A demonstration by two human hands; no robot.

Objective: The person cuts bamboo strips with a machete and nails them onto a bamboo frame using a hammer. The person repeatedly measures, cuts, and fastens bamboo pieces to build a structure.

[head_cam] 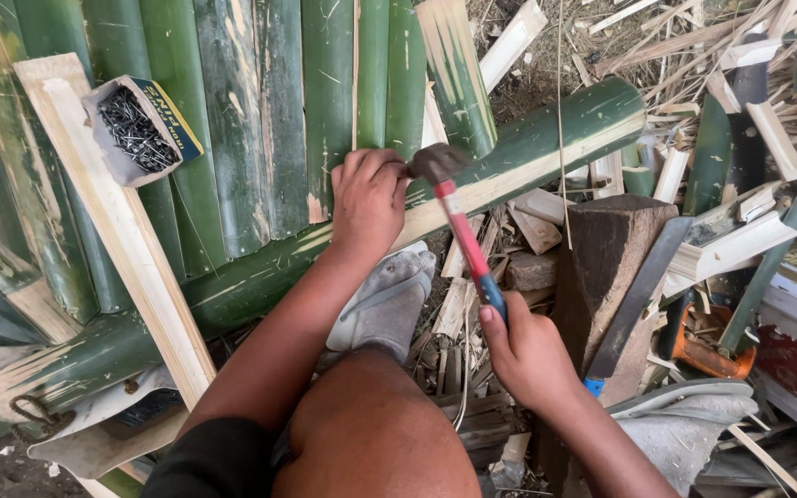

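My left hand point(368, 198) rests on the lower ends of green split bamboo slats point(260, 120), fingers curled as if pinching a nail; the nail itself is hidden. My right hand point(525, 350) grips the blue end of a hammer point(461, 231) with a red handle. The hammer's dark head sits right beside my left fingers, over a thick green bamboo pole point(546, 138) lying across under the slats.
An open box of dark nails point(136, 129) sits on a pale wooden batten point(117, 221) at the left. A wood block point(611, 249) carries a long blade point(638, 295). Bamboo offcuts litter the ground at right. My knee and grey-socked foot point(389, 304) are below.
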